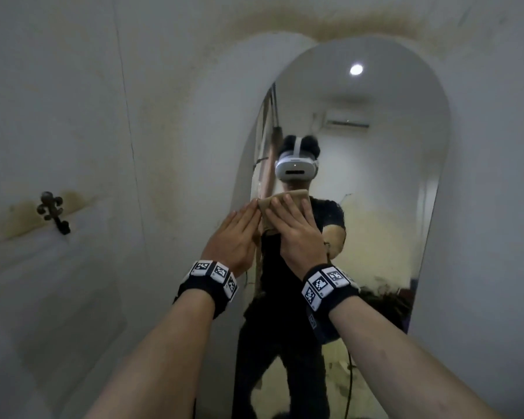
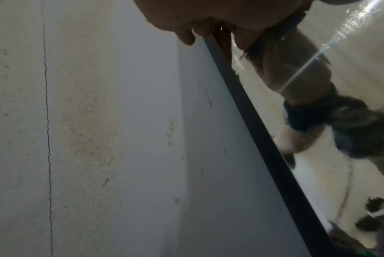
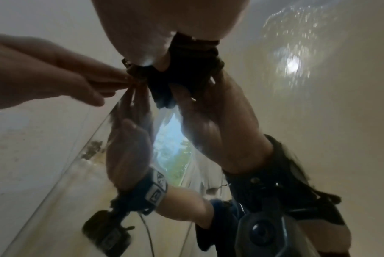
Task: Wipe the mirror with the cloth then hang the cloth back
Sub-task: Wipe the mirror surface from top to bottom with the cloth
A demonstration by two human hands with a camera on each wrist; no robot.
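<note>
The mirror (image 1: pixel 360 189) is tall with an arched top and stands against the wall (image 1: pixel 88 116). Its left edge (image 2: pixel 252 111) is a dark thin strip, and both hands work just beside this edge, at about middle height of the glass. To the right of the hands and above them there is much free glass; to the left the glass ends at once and bare stained wall begins. A dark hook (image 1: pixel 52 211) is fixed on the wall, well apart to the left of the mirror, and nothing hangs on it.

The cloth (image 1: pixel 280 204) is a folded beige piece. It lies flat on the glass near the left edge, under the fingers of the right hand (image 1: pixel 297 237), and its upper part shows above the fingertips. In the right wrist view the cloth (image 3: pixel 186 57) looks dark, between the palm and the glass.

The right hand is flat, with the fingers straight and a little spread, and it presses the cloth on the mirror. The left hand (image 1: pixel 236 240) is also flat with straight fingers held together. Its fingertips (image 1: pixel 253 208) touch the left corner of the cloth, right at the mirror edge. In the left wrist view the fingertips (image 2: pixel 186 37) lie on both sides of the dark edge strip. The glass shows the person's reflection, with both wrist bands.
</note>
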